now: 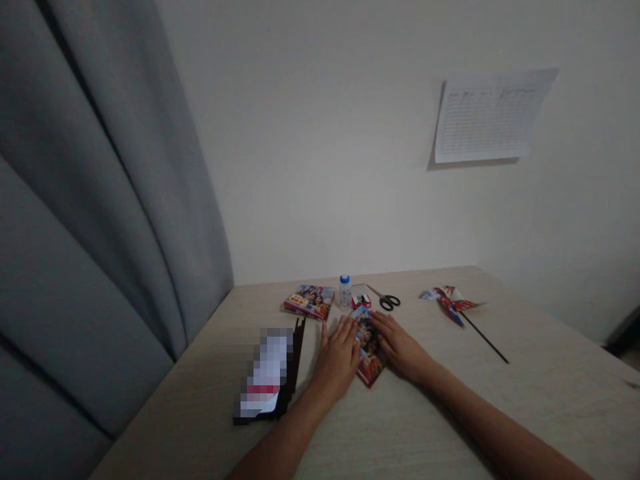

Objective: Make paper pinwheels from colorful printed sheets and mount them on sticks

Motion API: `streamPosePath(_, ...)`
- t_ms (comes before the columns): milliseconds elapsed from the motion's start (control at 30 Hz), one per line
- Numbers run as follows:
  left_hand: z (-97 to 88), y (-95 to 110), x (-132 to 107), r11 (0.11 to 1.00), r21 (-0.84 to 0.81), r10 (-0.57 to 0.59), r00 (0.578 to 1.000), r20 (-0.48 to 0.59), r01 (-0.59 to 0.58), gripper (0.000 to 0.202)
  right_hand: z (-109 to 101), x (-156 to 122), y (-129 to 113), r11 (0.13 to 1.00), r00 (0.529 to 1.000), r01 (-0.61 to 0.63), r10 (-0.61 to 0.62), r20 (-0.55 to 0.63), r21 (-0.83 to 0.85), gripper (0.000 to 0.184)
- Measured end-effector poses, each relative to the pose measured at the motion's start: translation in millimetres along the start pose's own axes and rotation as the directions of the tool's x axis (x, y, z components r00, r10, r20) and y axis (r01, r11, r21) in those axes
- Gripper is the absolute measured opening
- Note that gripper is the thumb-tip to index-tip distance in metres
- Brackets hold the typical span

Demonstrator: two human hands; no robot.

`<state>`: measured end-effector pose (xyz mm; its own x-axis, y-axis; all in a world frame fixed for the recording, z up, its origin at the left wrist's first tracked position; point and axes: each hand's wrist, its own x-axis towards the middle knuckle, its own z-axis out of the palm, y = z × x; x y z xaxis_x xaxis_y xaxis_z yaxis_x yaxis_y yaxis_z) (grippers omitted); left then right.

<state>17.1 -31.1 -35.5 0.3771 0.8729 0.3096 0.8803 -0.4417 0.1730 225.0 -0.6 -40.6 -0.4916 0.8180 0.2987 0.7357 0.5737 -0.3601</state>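
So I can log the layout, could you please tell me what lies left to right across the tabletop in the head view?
Blurred dark object, printed photo card, white bottle with blue cap, small red-and-white box, black-handled scissors, paper pinwheel on a stick.

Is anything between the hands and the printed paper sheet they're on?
Nothing visible: the left hand and the right hand both touch the printed paper sheet directly, one at each side, with nothing in between.

Left hand and right hand rest on the edges of a printed card on the surface, with bottle, scissors, pinwheel beyond.
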Motion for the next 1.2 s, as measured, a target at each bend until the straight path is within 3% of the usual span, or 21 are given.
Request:
streamPosePath(300,16.6,-1,-2,0.996,0.051,0.073,0.988,0.133,-0.080,0.054,14,-3,-16,0.984,0.991,0.076,-0.057,0.120,-0.161,0.056)
streamPosePath(600,19.9,-8,-6,0.996,0.058,-0.069,0.990,0.125,0.062,0.060,10,-7,-12,0.977,0.988,0.046,-0.014,0.154,-0.208,0.057)
streamPosePath(733,12.8,-18,-11,0.990,0.066,-0.133,0.982,0.134,0.125,0.065,-2,-8,-9,0.989,0.979,-0.039,0.066,0.195,-0.141,0.065)
streamPosePath(900,-2.4,-26,-12,0.989,0.047,-0.150,0.968,0.200,0.143,0.070,-14,-11,4,0.996,0.960,-0.045,0.065,0.271,-0.081,0.081)
streamPosePath(1200,-8.0,-28,-9,0.989,0.069,-0.145,0.958,0.245,0.132,0.072,-14,-14,13,0.990,0.955,-0.046,0.081,0.285,-0.130,0.089)
